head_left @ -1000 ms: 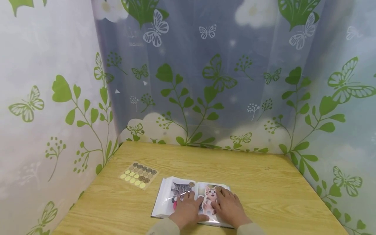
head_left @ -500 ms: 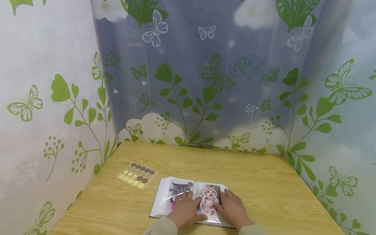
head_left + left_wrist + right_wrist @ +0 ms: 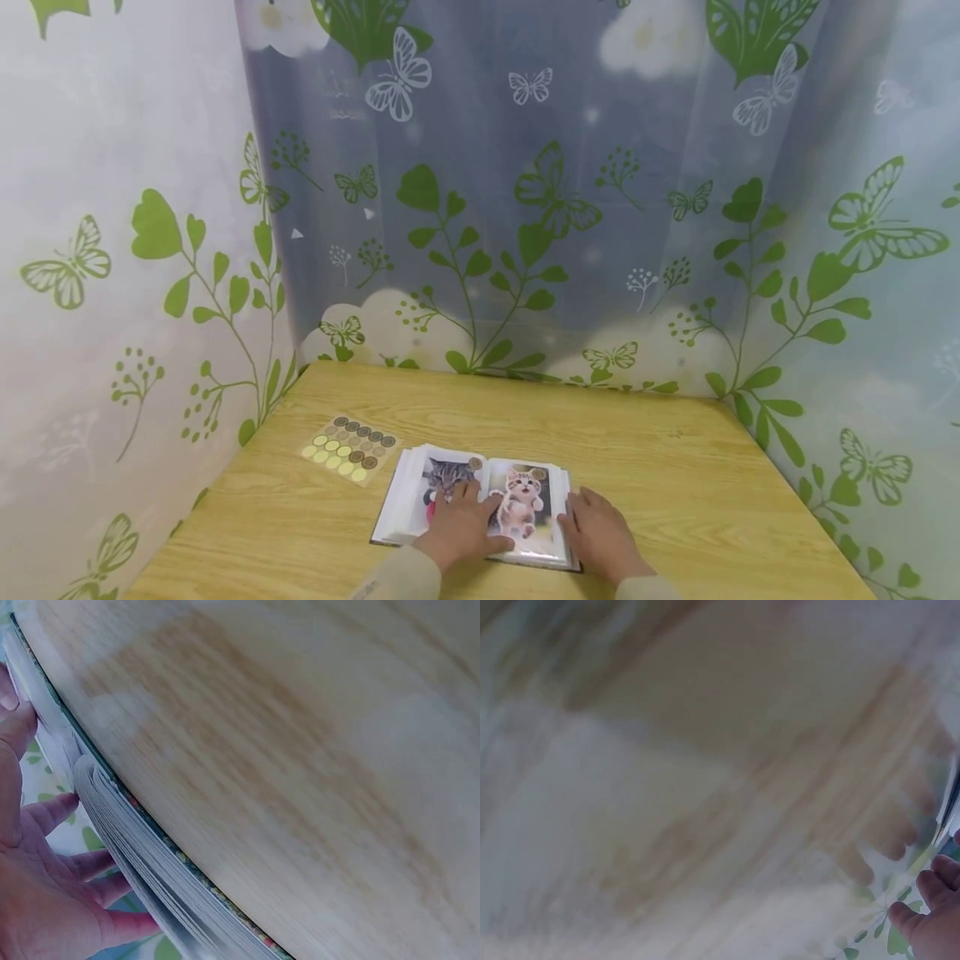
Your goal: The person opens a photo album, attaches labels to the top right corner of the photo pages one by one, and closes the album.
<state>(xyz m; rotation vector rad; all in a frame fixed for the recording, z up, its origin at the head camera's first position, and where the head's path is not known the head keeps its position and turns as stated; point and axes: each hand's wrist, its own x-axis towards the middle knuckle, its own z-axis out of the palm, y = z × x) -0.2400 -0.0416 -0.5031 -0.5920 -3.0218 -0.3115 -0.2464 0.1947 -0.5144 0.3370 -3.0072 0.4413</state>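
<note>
An open photo album (image 3: 407, 502) lies on the table, with a grey cat photo (image 3: 442, 473) on its left page and a ginger kitten photo (image 3: 519, 500) on its right. Near the top of the photos are two round brown stickers, one on the left (image 3: 476, 463) and one on the right (image 3: 538, 473). Spread fingers of my left hand (image 3: 459, 525) rest on the left page, the thumb reaching over the lower middle. The left wrist view shows the page stack (image 3: 142, 855) edge-on beside that hand. At the album's right edge is my right hand (image 3: 606, 535), fingers loosely bent.
A sheet of round stickers (image 3: 351, 450), yellow and brown, lies left of the album. The wooden table (image 3: 675, 475) meets patterned curtains (image 3: 480, 250) at the back and on both sides.
My right hand has moved off the right page to the album's edge, uncovering the kitten photo and its sticker. The album and my left hand have shifted slightly left.
</note>
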